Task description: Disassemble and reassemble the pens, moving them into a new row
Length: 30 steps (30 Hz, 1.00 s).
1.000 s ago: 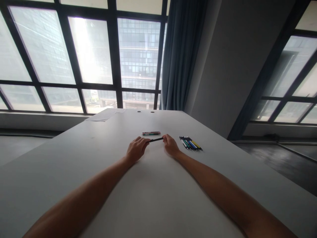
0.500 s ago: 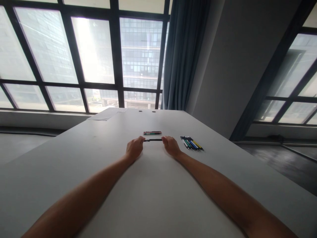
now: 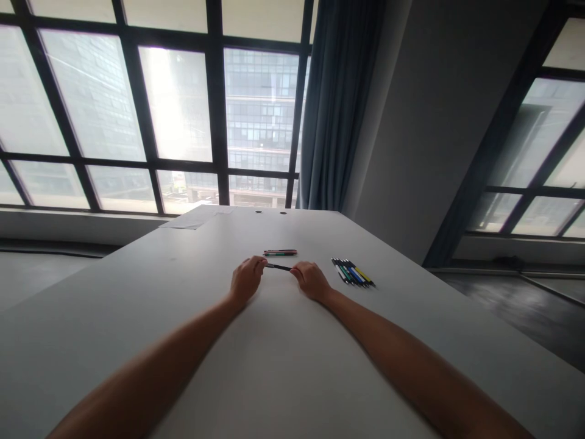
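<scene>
Head view. We look down our two bare forearms along a pale table (image 3: 137,292). Our left hand (image 3: 245,281) and right hand (image 3: 311,280) meet near the middle of the table, and each is closed around one end of a single dark pen (image 3: 278,266), which spans the short gap between them just above the surface. The fingers (image 3: 256,264) of the left hand curl over its end; the fingertips of the right pinch the other end. Whether the pen is in one piece or coming apart we cannot tell at this size.

Just beyond the hands lie two pens (image 3: 280,252) side by side, one reddish and one green, parallel to the table's far edge. To the right, well apart from the hands, a row of pens (image 3: 353,272) lies close-packed; white, green, blue and yellow barrels show.

As we judge it, the two pens beyond the hands are handled and set down, the dark pen is in hand, and the larger row at right remains untouched, so most of the work is still to come. A sheet of paper (image 3: 183,224) lies at the far left corner, before the windows (image 3: 173,103).
</scene>
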Each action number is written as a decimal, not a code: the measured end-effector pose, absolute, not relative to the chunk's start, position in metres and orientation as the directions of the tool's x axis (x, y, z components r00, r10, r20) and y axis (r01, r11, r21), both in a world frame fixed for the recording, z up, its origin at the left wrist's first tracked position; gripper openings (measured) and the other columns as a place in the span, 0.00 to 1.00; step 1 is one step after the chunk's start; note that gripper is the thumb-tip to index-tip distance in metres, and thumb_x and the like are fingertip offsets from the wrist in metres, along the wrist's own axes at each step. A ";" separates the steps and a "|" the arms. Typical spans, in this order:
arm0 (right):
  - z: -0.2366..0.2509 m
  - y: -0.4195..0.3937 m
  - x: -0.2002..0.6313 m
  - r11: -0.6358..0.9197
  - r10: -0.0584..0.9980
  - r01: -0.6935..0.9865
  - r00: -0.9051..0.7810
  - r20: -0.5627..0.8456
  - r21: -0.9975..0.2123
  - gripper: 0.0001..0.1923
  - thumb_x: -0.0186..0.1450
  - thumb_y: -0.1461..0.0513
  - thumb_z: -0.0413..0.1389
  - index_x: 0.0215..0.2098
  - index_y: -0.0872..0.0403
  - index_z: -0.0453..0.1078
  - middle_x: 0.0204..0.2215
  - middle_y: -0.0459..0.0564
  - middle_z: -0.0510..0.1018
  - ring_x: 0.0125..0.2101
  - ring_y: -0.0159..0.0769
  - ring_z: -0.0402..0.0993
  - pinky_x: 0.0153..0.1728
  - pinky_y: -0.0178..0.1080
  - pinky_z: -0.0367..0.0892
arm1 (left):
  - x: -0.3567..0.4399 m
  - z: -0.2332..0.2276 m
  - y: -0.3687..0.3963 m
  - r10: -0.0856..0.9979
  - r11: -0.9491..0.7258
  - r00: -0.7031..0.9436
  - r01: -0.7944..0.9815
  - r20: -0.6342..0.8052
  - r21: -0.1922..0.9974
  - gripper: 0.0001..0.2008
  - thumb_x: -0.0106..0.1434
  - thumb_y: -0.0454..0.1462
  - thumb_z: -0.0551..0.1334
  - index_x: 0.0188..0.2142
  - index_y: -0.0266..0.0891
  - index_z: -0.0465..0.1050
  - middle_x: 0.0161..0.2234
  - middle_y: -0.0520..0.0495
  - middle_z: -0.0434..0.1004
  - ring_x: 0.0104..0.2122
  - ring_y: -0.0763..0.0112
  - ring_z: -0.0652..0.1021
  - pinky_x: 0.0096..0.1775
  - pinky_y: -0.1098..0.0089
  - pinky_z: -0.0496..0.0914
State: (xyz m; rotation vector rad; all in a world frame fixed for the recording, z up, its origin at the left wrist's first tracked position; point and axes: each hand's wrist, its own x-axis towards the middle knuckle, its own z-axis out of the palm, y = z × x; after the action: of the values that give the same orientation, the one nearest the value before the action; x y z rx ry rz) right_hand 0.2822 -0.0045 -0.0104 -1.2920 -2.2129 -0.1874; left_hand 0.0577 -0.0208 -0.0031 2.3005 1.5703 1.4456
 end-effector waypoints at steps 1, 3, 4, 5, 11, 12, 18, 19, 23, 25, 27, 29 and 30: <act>-0.011 -0.004 0.281 0.518 0.764 0.839 -0.369 0.529 -0.164 0.12 0.71 0.58 0.47 0.37 0.55 0.70 0.36 0.51 0.77 0.38 0.36 0.71 0.41 0.36 0.56 | 0.057 -0.004 -0.020 0.701 -0.554 0.092 0.695 0.707 0.459 0.12 0.69 0.43 0.52 0.40 0.42 0.72 0.29 0.51 0.76 0.30 0.71 0.75 0.36 0.72 0.67; -0.012 -0.003 0.280 0.503 0.778 0.845 -0.352 0.521 -0.180 0.09 0.70 0.60 0.50 0.38 0.55 0.70 0.37 0.51 0.76 0.39 0.36 0.71 0.41 0.36 0.57 | 0.058 -0.006 -0.019 0.631 -0.645 0.135 0.637 0.764 0.421 0.11 0.68 0.42 0.54 0.41 0.40 0.71 0.31 0.49 0.76 0.30 0.72 0.75 0.36 0.71 0.68; -0.012 -0.003 0.280 0.494 0.785 0.848 -0.342 0.517 -0.190 0.08 0.70 0.61 0.51 0.39 0.55 0.70 0.38 0.51 0.76 0.40 0.36 0.71 0.41 0.36 0.57 | 0.058 -0.006 -0.020 0.601 -0.679 0.162 0.620 0.783 0.392 0.11 0.67 0.42 0.54 0.42 0.40 0.71 0.32 0.48 0.75 0.30 0.72 0.75 0.36 0.71 0.69; -0.013 -0.002 0.279 0.486 0.792 0.850 -0.330 0.513 -0.203 0.07 0.69 0.62 0.51 0.40 0.54 0.70 0.39 0.51 0.76 0.40 0.36 0.71 0.41 0.36 0.58 | 0.058 -0.007 -0.020 0.573 -0.708 0.200 0.610 0.795 0.357 0.12 0.67 0.43 0.55 0.42 0.40 0.72 0.33 0.47 0.75 0.31 0.72 0.75 0.36 0.71 0.69; -0.010 -0.007 0.277 0.424 0.806 0.879 -0.255 0.533 -0.220 0.09 0.67 0.61 0.54 0.44 0.54 0.70 0.43 0.53 0.74 0.43 0.39 0.69 0.43 0.38 0.60 | 0.064 -0.002 -0.032 0.365 -0.857 0.546 0.513 0.754 0.045 0.10 0.67 0.40 0.55 0.42 0.40 0.72 0.38 0.44 0.78 0.40 0.68 0.75 0.42 0.67 0.70; -0.009 -0.008 0.278 0.404 0.803 0.890 -0.234 0.548 -0.213 0.10 0.67 0.60 0.54 0.45 0.53 0.70 0.43 0.54 0.74 0.44 0.40 0.69 0.43 0.38 0.60 | 0.064 -0.001 -0.033 0.329 -0.872 0.596 0.489 0.733 -0.006 0.10 0.67 0.39 0.55 0.42 0.40 0.72 0.39 0.44 0.78 0.40 0.68 0.74 0.43 0.66 0.70; -0.008 -0.008 0.280 0.451 0.756 0.831 -0.161 0.635 -0.326 0.13 0.69 0.59 0.50 0.51 0.52 0.65 0.36 0.49 0.77 0.32 0.35 0.73 0.36 0.35 0.65 | 0.065 -0.004 -0.033 0.316 -0.882 0.633 0.470 0.707 -0.026 0.08 0.66 0.34 0.53 0.41 0.39 0.71 0.43 0.42 0.75 0.42 0.68 0.73 0.42 0.68 0.70; -0.009 -0.007 0.281 0.483 0.731 0.807 -0.157 0.664 -0.341 0.14 0.69 0.59 0.49 0.52 0.52 0.64 0.38 0.49 0.77 0.31 0.35 0.73 0.36 0.36 0.66 | 0.064 -0.005 -0.032 0.330 -0.883 0.616 0.470 0.715 0.002 0.08 0.66 0.34 0.53 0.41 0.38 0.70 0.43 0.42 0.74 0.42 0.68 0.73 0.42 0.68 0.71; -0.011 -0.005 0.280 0.592 0.639 0.731 -0.168 0.750 -0.341 0.17 0.69 0.58 0.49 0.55 0.53 0.61 0.46 0.52 0.75 0.30 0.34 0.74 0.36 0.37 0.69 | 0.064 -0.008 -0.027 0.362 -0.891 0.631 0.451 0.686 0.056 0.10 0.67 0.36 0.55 0.45 0.37 0.70 0.43 0.41 0.72 0.41 0.69 0.74 0.42 0.69 0.71; -0.011 -0.006 0.280 0.601 0.623 0.728 -0.167 0.765 -0.330 0.18 0.68 0.57 0.49 0.56 0.53 0.60 0.47 0.52 0.75 0.30 0.34 0.74 0.35 0.37 0.69 | 0.063 -0.008 -0.026 0.378 -0.888 0.659 0.456 0.650 0.054 0.12 0.67 0.37 0.54 0.49 0.39 0.69 0.43 0.42 0.73 0.41 0.68 0.74 0.42 0.68 0.71; -0.011 -0.006 0.280 0.599 0.606 0.743 -0.177 0.776 -0.299 0.19 0.69 0.57 0.48 0.57 0.53 0.59 0.48 0.52 0.75 0.30 0.34 0.75 0.35 0.37 0.69 | 0.063 -0.009 -0.026 0.414 -0.870 0.663 0.489 0.624 0.057 0.14 0.68 0.35 0.53 0.52 0.42 0.68 0.43 0.43 0.73 0.43 0.67 0.73 0.43 0.68 0.70; -0.011 -0.007 0.281 0.605 0.580 0.756 -0.202 0.789 -0.252 0.19 0.70 0.58 0.47 0.57 0.53 0.59 0.49 0.52 0.75 0.32 0.34 0.75 0.35 0.36 0.68 | 0.063 -0.009 -0.026 0.479 -0.826 0.632 0.560 0.609 0.069 0.18 0.67 0.33 0.51 0.56 0.43 0.64 0.45 0.43 0.73 0.43 0.67 0.73 0.43 0.67 0.70; -0.010 -0.008 0.281 0.606 0.569 0.763 -0.216 0.793 -0.226 0.18 0.70 0.58 0.46 0.57 0.53 0.60 0.48 0.52 0.75 0.32 0.34 0.75 0.35 0.36 0.67 | 0.063 -0.009 -0.027 0.519 -0.791 0.603 0.607 0.606 0.074 0.21 0.66 0.31 0.51 0.58 0.43 0.62 0.45 0.43 0.74 0.43 0.66 0.73 0.43 0.66 0.70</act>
State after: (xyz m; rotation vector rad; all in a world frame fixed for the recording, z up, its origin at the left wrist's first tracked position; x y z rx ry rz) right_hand 0.2808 -0.0080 -0.0099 -1.0638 -1.9068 -0.2638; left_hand 0.0631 -0.0269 -0.0086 2.9355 1.0380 1.0354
